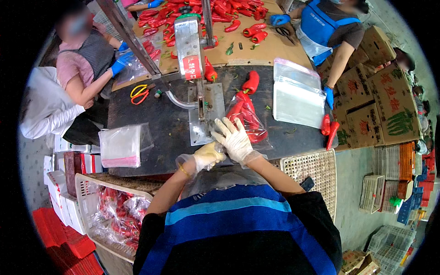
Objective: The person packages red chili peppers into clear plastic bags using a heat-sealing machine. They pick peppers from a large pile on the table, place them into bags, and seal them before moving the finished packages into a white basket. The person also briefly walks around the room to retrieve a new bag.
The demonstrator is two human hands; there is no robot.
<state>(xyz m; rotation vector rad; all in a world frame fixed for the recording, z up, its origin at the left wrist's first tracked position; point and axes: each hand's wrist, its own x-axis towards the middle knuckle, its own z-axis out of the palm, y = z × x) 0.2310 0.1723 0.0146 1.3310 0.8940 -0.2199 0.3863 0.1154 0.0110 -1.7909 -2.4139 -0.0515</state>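
A clear plastic bag of red peppers (pixel 252 120) lies on the dark tabletop, right of a bench-mounted bag-sealing machine (pixel 188 41). My right hand (pixel 236 139), in a whitish glove, rests with fingers spread over the near left side of the bag. Curled beside it is my left hand (pixel 208 156), gloved too, with clear plastic at its fingers that looks like the bag's gathered end. Both hands are just in front of the machine's metal base plate (pixel 201 132). One loose red pepper (pixel 251 82) touches the far end of the bag.
Flat plastic bags lie in stacks at left (pixel 120 146) and right (pixel 299 98). Orange-and-yellow-handled snips (pixel 140 94) are left of the machine. Bagged peppers fill a crate (pixel 79 202) at lower left. Co-workers stand at both sides, near a pepper pile (pixel 227 10).
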